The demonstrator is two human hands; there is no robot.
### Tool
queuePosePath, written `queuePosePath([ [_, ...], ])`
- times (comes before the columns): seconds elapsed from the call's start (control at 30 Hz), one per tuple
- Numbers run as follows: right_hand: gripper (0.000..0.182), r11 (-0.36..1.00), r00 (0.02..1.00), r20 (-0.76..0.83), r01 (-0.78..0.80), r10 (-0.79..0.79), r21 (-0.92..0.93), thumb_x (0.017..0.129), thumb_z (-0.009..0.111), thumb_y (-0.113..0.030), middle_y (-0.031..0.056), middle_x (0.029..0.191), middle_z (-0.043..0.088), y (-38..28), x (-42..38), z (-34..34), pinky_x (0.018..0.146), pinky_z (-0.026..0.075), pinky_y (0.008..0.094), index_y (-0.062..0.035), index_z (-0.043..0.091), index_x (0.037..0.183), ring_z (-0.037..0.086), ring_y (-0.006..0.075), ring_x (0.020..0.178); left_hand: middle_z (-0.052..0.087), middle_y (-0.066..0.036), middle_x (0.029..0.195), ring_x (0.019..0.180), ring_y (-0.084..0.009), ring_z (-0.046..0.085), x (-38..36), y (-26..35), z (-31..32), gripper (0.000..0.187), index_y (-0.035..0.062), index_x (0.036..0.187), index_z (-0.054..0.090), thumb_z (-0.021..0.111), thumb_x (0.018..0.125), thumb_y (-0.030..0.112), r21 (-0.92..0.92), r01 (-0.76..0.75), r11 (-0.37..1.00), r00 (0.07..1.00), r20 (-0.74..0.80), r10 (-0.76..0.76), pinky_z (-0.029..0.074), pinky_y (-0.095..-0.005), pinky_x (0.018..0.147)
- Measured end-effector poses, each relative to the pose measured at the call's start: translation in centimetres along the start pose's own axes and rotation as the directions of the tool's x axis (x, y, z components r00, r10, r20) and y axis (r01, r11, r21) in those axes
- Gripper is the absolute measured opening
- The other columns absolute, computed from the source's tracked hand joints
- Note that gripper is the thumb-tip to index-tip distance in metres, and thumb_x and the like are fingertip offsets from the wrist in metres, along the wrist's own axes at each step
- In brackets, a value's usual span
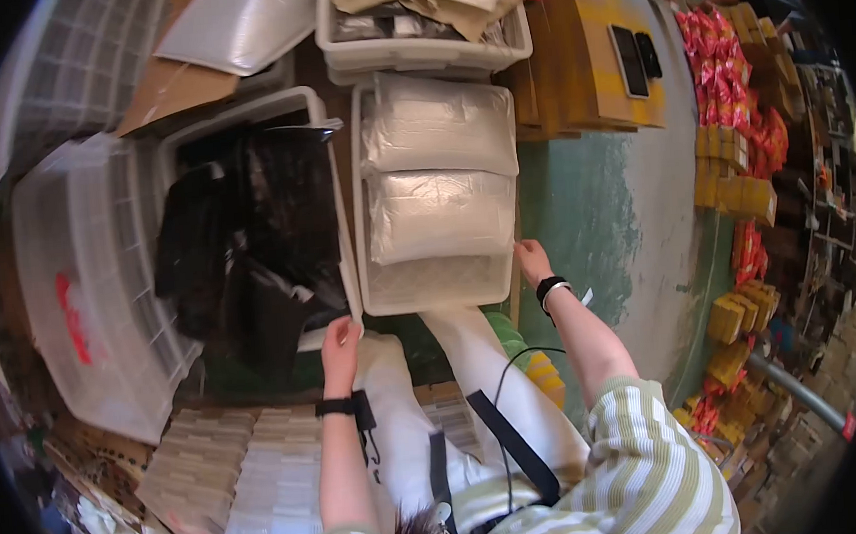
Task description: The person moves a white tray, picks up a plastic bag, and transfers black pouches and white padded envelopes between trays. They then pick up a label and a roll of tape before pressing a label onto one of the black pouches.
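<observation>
A white plastic bin [437,296] stands in front of me, with two clear-wrapped pale packages [442,216] lying inside it. My right hand [532,262] is at this bin's right side, fingers curled in against its edge. To the left, a second white bin [348,263] holds a heap of black plastic bags [247,230]. My left hand [340,343] is closed at the near right corner of that second bin, thumb and fingers together on the rim. Parts of the fingertips on both hands are hidden.
Behind is another bin [423,57] with brown paper and dark packets. Cardboard boxes [572,58] carry a phone [629,59]. A large translucent bin [92,290] is at left, stacked pale packs [275,486] near my legs, and red packets [716,58] far right.
</observation>
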State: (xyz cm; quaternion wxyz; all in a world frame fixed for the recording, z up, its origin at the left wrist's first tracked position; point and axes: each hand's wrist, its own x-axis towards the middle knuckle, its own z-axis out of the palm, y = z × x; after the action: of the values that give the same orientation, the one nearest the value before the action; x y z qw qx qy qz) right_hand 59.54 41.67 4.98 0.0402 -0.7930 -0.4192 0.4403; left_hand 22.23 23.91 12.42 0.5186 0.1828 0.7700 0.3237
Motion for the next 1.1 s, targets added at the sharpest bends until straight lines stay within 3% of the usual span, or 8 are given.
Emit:
queuePosePath([
  [0.07, 0.055, 0.995, 0.998, -0.043, -0.043, 0.047, 0.089, 0.085, 0.058, -0.039, 0.0194, 0.114, 0.059, 1.3, 4.4, 1.4, 0.093, 0.041, 0.0335, 0.0052, 0.053, 0.118, 0.055, 0.0271, 0.108, 0.062, -0.011, 0.106, 0.1, -0.0185, 0.057, 7.6, -2.3, 5.0, 0.036, -0.001, 0.11, 0.057, 0.066, 0.085, 0.024, 0.078, -0.003, 0.997, 1.0, 0.026, 0.001, 0.044, -0.0301, 0.089],
  [0.17, 0.072, 0.981, 0.994, 0.062, -0.098, 0.089, 0.165, 0.085, 0.054, -0.051, 0.0234, 0.123, 0.052, 6.1, 11.6, 3.9, 0.097, 0.038, 0.0352, 0.01, 0.047, 0.122, 0.05, 0.0312, 0.116, 0.05, -0.026, 0.124, 0.115, -0.0327, 0.05, 15.0, -1.9, 11.7, 0.068, -0.0074, 0.124, 0.044, 0.068, 0.081, 0.04, 0.062, 0.029, 0.998, 0.998, 0.057, -0.033, 0.04, -0.0374, 0.096],
  [0.27, 0.095, 0.956, 0.971, 0.14, -0.217, 0.192, 0.195, 0.08, 0.052, -0.064, 0.0291, 0.134, 0.04, 2.8, 12.4, 5.0, 0.104, 0.031, 0.0358, 0.0149, 0.034, 0.131, 0.04, 0.0343, 0.126, 0.048, -0.029, 0.125, 0.117, -0.0379, 0.048, 19.4, -2.9, 16.2, 0.079, -0.0094, 0.126, 0.04, 0.068, 0.078, 0.046, 0.338, -0.061, 0.939, 0.997, -0.013, 0.07, 0.039, -0.0396, 0.097],
  [0.33, 0.101, 0.94, 0.949, 0.199, -0.281, 0.243, 0.193, 0.079, 0.052, -0.066, 0.0305, 0.137, 0.036, 1.8, 13.3, 5.2, 0.106, 0.028, 0.0357, 0.0155, 0.029, 0.134, 0.036, 0.0347, 0.13, 0.049, -0.03, 0.123, 0.116, -0.0393, 0.048, 21.0, -3.5, 17.5, 0.082, -0.0098, 0.126, 0.04, 0.067, 0.077, 0.05, 0.299, -0.016, 0.954, 0.998, -0.049, 0.032, 0.039, -0.0402, 0.097],
  [0.43, 0.106, 0.978, 0.975, 0.136, -0.188, 0.175, 0.091, 0.077, 0.049, -0.071, 0.0307, 0.137, 0.036, 2.4, 14.7, 6.9, 0.106, 0.028, 0.0358, 0.0153, 0.027, 0.134, 0.036, 0.0351, 0.13, 0.051, -0.03, 0.12, 0.113, -0.0396, 0.051, 22.7, -2.5, 18.2, 0.083, -0.0096, 0.125, 0.04, 0.064, 0.077, 0.055, 0.218, 0.111, 0.97, 0.993, -0.06, -0.1, 0.04, -0.0398, 0.096],
  [0.6, 0.096, 0.957, 0.988, 0.044, -0.153, 0.147, 0.248, 0.083, 0.041, -0.068, 0.0291, 0.135, 0.04, 3.4, 16.4, 8.6, 0.105, 0.029, 0.036, 0.0126, 0.032, 0.133, 0.039, 0.0362, 0.127, 0.057, -0.026, 0.116, 0.111, -0.0371, 0.054, 25.4, -3.8, 17.2, 0.081, -0.0085, 0.118, 0.05, 0.061, 0.076, 0.06, 0.014, 0.166, 0.986, 0.981, 0.101, -0.167, 0.04, -0.0383, 0.094],
  [0.83, 0.057, 0.946, 0.997, -0.047, -0.041, 0.059, 0.323, 0.092, 0.048, -0.047, 0.0143, 0.098, 0.066, 3.6, 16.0, 9.0, 0.084, 0.043, 0.0326, 0.0063, 0.062, 0.103, 0.058, 0.02, 0.092, 0.059, -0.024, 0.115, 0.11, -0.0345, 0.055, 23.9, -3.9, 18.1, 0.078, -0.0061, 0.117, 0.054, 0.061, 0.076, 0.06, 0.105, 0.139, 0.985, 0.986, -0.107, -0.128, 0.041, -0.0379, 0.093],
  [1.1, 0.04, 0.965, 0.999, 0.032, 0.012, -0.021, 0.264, 0.092, 0.052, -0.034, 0.0013, 0.07, 0.054, 4.9, 14.4, 7.5, 0.063, 0.04, 0.0279, 0.0041, 0.06, 0.083, 0.046, 0.0109, 0.066, 0.06, -0.021, 0.115, 0.108, -0.0312, 0.056, 17.9, -9.4, 19.3, 0.065, -0.006, 0.119, 0.054, 0.059, 0.084, 0.048, -0.151, 0.209, 0.966, 0.959, -0.164, -0.233, 0.041, -0.0355, 0.092],
])
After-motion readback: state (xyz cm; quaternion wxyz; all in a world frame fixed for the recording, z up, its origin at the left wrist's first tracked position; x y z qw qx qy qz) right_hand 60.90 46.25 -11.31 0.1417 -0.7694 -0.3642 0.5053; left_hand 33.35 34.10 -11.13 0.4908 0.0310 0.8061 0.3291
